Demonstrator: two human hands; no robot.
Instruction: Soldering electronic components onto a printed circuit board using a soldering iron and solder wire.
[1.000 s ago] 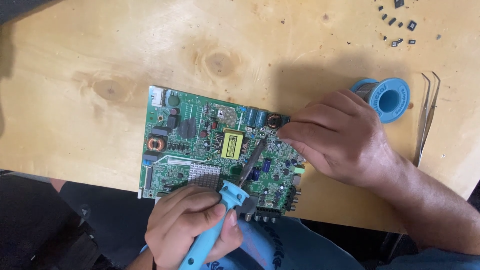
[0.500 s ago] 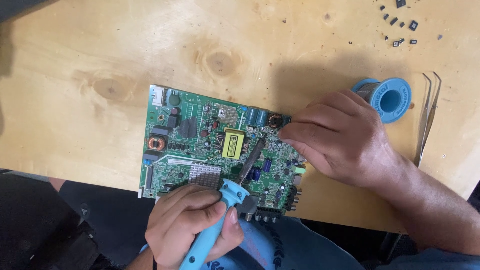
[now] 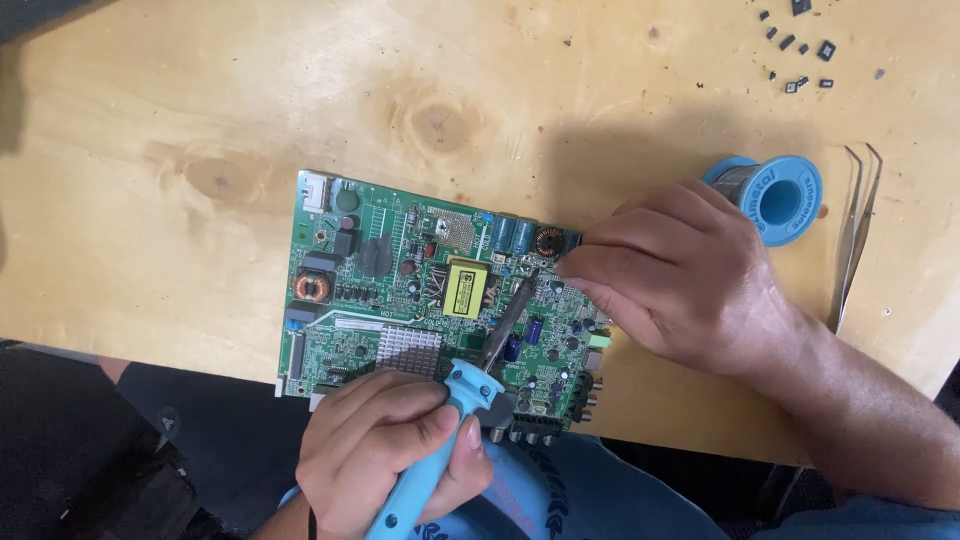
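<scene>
A green circuit board [image 3: 370,290] lies on the wooden table [image 3: 200,120], its near edge overhanging the table's front. My left hand [image 3: 385,450] grips a blue-handled soldering iron [image 3: 450,440]; its dark metal tip reaches up and right to the board's middle near a yellow transformer [image 3: 466,287]. My right hand [image 3: 680,275] rests on the board's right end, fingers pinched together close to the iron's tip. What the fingers pinch is too thin to make out.
A blue spool of solder wire [image 3: 775,195] sits just right of my right hand. Metal tweezers [image 3: 858,230] lie beside it near the table's right edge. Several small black components [image 3: 800,50] are scattered at the far right corner.
</scene>
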